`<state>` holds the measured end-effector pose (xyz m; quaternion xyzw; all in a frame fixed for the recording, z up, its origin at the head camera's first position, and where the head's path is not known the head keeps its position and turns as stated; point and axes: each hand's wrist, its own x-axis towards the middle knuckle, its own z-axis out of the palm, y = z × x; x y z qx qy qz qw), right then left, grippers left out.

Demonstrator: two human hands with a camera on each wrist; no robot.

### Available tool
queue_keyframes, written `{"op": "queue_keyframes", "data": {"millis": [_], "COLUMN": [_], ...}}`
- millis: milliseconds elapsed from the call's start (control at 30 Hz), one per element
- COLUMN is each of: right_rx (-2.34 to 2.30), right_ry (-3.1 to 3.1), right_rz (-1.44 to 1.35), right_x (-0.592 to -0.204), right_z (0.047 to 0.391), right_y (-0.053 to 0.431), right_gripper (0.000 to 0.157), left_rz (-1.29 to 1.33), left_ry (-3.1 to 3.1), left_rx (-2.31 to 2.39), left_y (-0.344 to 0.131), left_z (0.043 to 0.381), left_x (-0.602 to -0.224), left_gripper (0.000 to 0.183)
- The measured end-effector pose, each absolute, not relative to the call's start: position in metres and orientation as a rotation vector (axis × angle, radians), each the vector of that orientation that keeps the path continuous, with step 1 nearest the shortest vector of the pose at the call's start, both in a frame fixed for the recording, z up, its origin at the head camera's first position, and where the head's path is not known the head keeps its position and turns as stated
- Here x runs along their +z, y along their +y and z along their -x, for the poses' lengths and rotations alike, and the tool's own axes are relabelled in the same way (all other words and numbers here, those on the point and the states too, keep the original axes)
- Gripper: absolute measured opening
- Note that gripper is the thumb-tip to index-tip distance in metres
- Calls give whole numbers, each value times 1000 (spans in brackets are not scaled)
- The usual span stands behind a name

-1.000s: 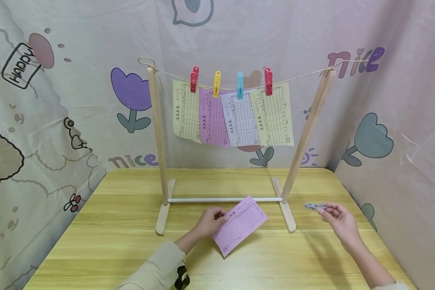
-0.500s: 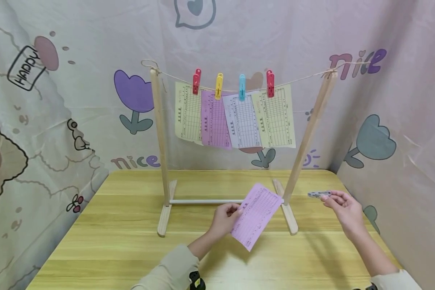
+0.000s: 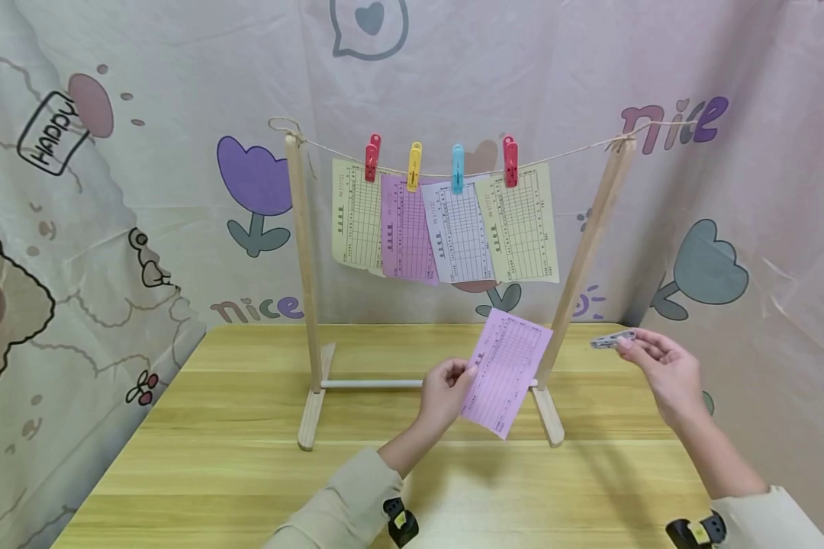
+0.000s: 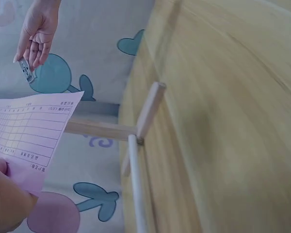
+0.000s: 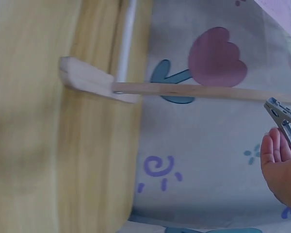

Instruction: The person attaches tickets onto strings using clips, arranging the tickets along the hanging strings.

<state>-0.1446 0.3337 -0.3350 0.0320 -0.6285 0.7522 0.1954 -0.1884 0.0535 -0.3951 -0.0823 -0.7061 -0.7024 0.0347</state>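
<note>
My left hand pinches the left edge of a pink printed form, held tilted in the air before the rack's right post. In the left wrist view the same form spreads out from the thumb. Off to the right, my right hand holds a grey clothespin between thumb and fingers; the right wrist view shows the clothespin closer. On the string hang a yellow form, a pink form, a white form and another yellow form, overlapping, each under a clothespin.
A wooden rack with a left post and a right post stands on the wooden table. A string sags between the post tops. A white rod joins the feet. Printed cloth hangs behind and beside.
My left hand has lifted the pink form up and to the right, turning it more upright. The right hand has risen with the grey clothespin. The hanging forms stay in place.
</note>
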Motion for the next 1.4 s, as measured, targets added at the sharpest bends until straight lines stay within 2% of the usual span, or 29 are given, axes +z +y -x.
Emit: {"op": "queue_keyframes", "data": {"millis": [267, 767, 1200, 1400], "right_rx": [2214, 2057, 1771, 1490], "right_ry": [-1527, -1619, -1756, -1929], "right_rz": [-185, -208, -213, -183], "right_x": [-305, -256, -211, -188], "right_z": [153, 163, 172, 175], "right_y": [334, 317, 302, 293], "right_gripper": [24, 13, 15, 17], "left_rz": [165, 240, 192, 182], "left_ry": [-2017, -1837, -1804, -1773], "left_rx": [-2233, -2225, -2243, -2280], "left_y": [73, 93, 102, 110], "left_z": [195, 202, 214, 219], "left_x": [-379, -347, -319, -307], "left_gripper": [13, 16, 15, 14]}}
